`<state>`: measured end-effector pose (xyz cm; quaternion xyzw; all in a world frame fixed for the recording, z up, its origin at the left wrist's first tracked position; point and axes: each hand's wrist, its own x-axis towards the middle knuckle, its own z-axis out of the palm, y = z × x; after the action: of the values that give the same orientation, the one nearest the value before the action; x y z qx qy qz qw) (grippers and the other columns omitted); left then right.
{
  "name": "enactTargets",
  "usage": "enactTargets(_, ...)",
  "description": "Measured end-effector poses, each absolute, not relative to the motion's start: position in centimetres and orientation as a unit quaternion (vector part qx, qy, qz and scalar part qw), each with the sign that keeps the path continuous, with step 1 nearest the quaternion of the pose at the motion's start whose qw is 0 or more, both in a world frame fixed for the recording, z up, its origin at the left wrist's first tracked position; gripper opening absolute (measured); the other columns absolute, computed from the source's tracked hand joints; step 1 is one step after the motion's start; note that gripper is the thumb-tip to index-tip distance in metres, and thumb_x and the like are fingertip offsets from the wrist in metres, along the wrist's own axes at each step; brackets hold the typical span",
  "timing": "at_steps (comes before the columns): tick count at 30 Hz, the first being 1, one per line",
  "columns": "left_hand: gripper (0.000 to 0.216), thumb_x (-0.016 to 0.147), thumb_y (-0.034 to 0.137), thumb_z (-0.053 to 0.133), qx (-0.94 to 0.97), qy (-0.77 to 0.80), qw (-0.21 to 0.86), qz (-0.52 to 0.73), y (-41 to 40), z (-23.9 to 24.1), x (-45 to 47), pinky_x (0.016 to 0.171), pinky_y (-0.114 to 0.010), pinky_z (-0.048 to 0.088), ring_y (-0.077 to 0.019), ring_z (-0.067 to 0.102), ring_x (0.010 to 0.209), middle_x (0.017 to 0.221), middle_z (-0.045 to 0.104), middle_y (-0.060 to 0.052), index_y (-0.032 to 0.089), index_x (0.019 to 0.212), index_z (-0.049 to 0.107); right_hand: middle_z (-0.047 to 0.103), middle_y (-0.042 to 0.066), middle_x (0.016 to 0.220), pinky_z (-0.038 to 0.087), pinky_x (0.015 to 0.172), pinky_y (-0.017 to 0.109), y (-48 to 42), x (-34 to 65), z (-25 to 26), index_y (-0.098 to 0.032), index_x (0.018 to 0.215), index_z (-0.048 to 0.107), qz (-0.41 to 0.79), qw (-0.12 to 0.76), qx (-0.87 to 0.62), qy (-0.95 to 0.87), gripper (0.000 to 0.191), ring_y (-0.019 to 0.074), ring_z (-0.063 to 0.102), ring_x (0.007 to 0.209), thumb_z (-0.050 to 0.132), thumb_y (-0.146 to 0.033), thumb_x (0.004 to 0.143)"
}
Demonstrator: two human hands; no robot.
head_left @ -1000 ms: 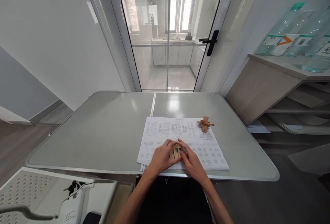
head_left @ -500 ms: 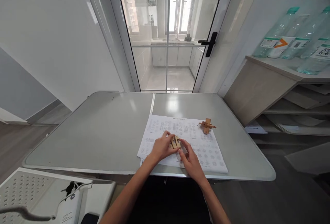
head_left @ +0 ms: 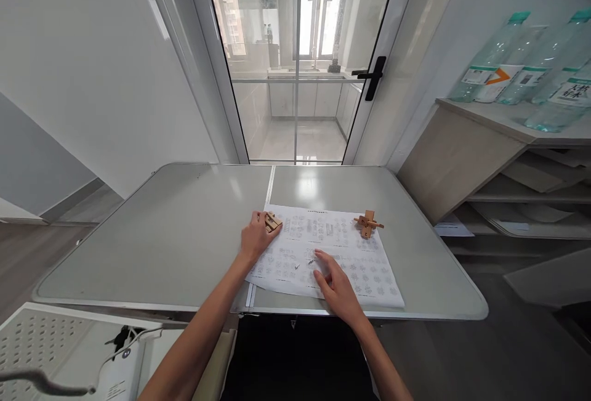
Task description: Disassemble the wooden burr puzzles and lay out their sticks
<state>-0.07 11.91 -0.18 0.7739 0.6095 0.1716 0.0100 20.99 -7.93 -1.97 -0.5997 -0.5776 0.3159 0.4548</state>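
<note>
Grey table (head_left: 184,234), glass door (head_left: 295,62), wooden shelf (head_left: 462,154)

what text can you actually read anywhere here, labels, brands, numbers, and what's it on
Nothing here is legible enough to quote.
printed sheet: a heading line and rows of small diagrams, too small to read.
bottle labels: an orange mark and dark print, blurred.
white label at lower left: print too small to read.
wooden block in the left hand: no markings visible.
</note>
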Motion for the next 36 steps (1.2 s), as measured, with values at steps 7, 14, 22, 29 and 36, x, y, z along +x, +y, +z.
enactTargets(7,0.063,0.09,0.07,0.059,0.759,0.625,0.013,0.18,13.3,0.0,-0.6,0.07,-0.034,0.053,-0.0266,0.072,0.089,0.126,0.061,-0.013,0.021,0.129,0.062,0.056,0.005,0.154,0.056,0.093,0.042,-8.3,21.6,-1.3,-0.032,0.147,0.053,0.326,0.406,-0.577,-0.629,0.044,0.0281,0.064,0.122,0.05,-0.04,0.105)
enactTargets(14,0.065,0.088,0.074,0.056,0.742,0.644,0.014,0.188,13.9,0.1,-0.4,0.07,-0.037,0.055,-0.0278,0.072,0.086,0.123,0.061,-0.013,0.02,0.123,0.065,0.057,0.005,0.153,0.057,0.08,0.039,-8.7,22.3,-0.4,-0.032,0.146,0.054,0.369,0.374,-0.549,-0.65,0.044,0.0204,0.066,0.083,0.054,-0.038,0.102)
enactTargets(22,0.062,0.087,0.071,0.06,0.728,0.661,0.02,0.18,13.8,0.6,0.1,0.074,-0.037,0.055,-0.0285,0.072,0.088,0.123,0.062,-0.013,0.02,0.122,0.064,0.06,0.006,0.15,0.057,0.076,0.038,-9.0,22.6,-0.6,-0.032,0.146,0.056,0.378,0.366,-0.541,-0.656,0.047,0.017,0.062,0.073,0.059,-0.039,0.099)
enactTargets(29,0.066,0.09,0.066,0.061,0.722,0.668,0.031,0.177,12.9,0.8,0.2,0.075,-0.039,0.056,-0.0308,0.072,0.094,0.129,0.057,-0.016,0.019,0.135,0.054,0.062,0.005,0.148,0.058,0.074,0.038,-9.1,22.3,-0.3,-0.033,0.143,0.06,0.374,0.385,-0.538,-0.65,0.044,0.0165,0.061,0.069,0.06,-0.039,0.099)
enactTargets(36,0.061,0.097,0.042,0.059,0.749,0.593,0.038,0.293,6.6,1.7,1.4,0.072,-0.035,0.056,-0.0296,0.067,0.109,0.141,0.049,-0.019,0.019,0.149,0.035,0.062,0.006,0.148,0.057,0.073,0.036,-8.9,22.2,-0.4,-0.032,0.141,0.063,0.379,0.386,-0.545,-0.641,0.043,0.0161,0.061,0.069,0.06,-0.037,0.098)
